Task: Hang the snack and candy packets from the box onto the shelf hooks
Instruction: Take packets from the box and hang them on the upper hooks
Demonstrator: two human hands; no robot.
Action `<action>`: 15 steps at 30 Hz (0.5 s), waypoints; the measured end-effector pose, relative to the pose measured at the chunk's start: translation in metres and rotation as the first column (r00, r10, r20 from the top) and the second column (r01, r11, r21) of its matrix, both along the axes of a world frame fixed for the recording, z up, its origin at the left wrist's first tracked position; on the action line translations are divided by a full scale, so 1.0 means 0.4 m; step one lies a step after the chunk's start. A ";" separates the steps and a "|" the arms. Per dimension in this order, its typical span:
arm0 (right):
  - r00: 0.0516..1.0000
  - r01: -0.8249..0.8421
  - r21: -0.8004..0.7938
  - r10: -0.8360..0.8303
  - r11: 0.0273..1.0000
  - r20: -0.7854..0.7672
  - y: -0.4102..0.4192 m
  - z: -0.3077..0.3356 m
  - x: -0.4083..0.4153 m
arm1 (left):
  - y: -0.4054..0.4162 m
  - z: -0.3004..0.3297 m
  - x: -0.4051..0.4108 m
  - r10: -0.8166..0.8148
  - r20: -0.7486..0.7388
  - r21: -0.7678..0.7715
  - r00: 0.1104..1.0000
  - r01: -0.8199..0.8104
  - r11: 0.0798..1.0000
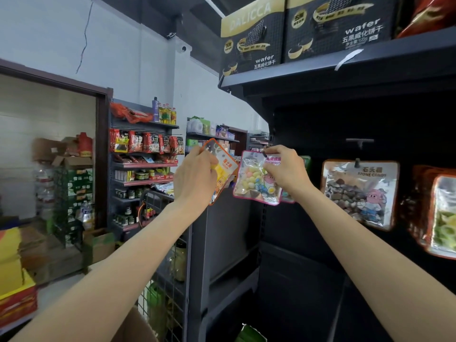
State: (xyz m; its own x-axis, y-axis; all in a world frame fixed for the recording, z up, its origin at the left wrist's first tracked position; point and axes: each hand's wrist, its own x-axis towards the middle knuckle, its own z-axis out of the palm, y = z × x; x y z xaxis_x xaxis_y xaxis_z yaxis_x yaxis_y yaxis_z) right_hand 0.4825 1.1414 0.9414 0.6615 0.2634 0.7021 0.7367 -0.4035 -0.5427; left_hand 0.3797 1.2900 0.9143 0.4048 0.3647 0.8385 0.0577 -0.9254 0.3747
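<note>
Two bare arms reach up to a dark shelf [345,67]; the right hand [283,166] pinches the top of a pink packet [256,181] at a hook near the shelf's left edge, seemingly mid-hanging; the left hand [197,174] grips an orange packet [223,169], still waiting; to the right, a stone candy packet [357,193] and others already hang; the job looks partly done.

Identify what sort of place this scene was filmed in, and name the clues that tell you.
Most likely a small grocery or convenience shop. Candy packets such as the stone candy bag hang on hooks, wafer boxes sit on the top shelf, and a far rack carries packets, jars and bottles.
</note>
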 end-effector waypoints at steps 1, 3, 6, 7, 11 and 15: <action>1.000 0.010 -0.005 -0.010 1.000 0.007 -0.001 -0.003 0.009 | -0.001 0.000 -0.003 0.000 0.006 0.014 1.000 0.000 1.000; 0.998 0.051 -0.028 -0.050 0.998 0.045 -0.001 -0.007 0.024 | -0.003 0.000 -0.003 -0.019 0.015 0.022 1.000 0.019 1.000; 0.992 0.114 -0.058 -0.111 0.992 0.053 0.007 -0.022 0.045 | -0.004 0.000 0.001 -0.100 0.021 -0.063 0.995 0.102 0.993; 0.991 0.132 -0.065 -0.129 0.989 0.043 0.008 -0.029 0.046 | -0.004 -0.001 0.003 -0.133 0.023 -0.099 0.991 0.135 0.986; 0.983 0.176 -0.079 -0.170 0.981 0.071 0.010 -0.063 0.037 | 0.002 -0.005 0.006 -0.248 0.027 -0.188 0.968 0.249 0.950; 0.970 0.227 -0.054 -0.221 0.972 0.106 -0.003 -0.080 0.011 | 0.000 -0.005 0.000 -0.404 0.074 -0.311 0.912 0.406 0.859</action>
State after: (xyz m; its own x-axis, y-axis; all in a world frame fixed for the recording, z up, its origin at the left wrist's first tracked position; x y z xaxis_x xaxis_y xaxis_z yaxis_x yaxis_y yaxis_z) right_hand 0.4868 1.1400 0.9094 0.6373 0.1639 0.7530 0.6719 -0.5967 -0.4387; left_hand 0.3796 1.2900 0.9124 0.5692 0.4127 0.7111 -0.2997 -0.7012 0.6469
